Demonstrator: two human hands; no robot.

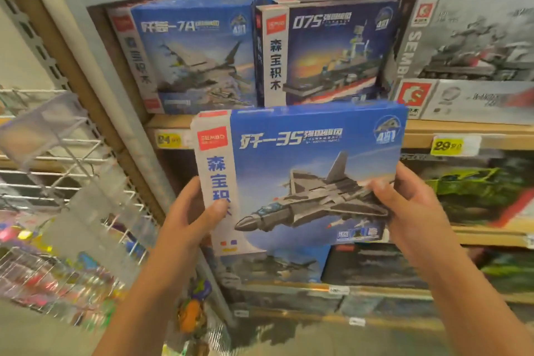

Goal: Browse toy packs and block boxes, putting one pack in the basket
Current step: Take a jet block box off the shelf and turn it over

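The person holds a blue jet block box upright in front of the shelf, face toward the camera. The left hand grips its left edge, thumb pressed on the white side strip and fingers hidden behind. The right hand grips the right edge, thumb on the printed front. On the shelf behind stand a lighter blue plane box to the left, a dark ship box in the middle and grey boxes to the right. A wire rack of small toys hangs to the near left. The box looks like stiff, flat cardboard, probably light for its size, with loose pieces that may shift inside. Its glossy face seems slippery, so the edges are the best hold. No basket is in view.
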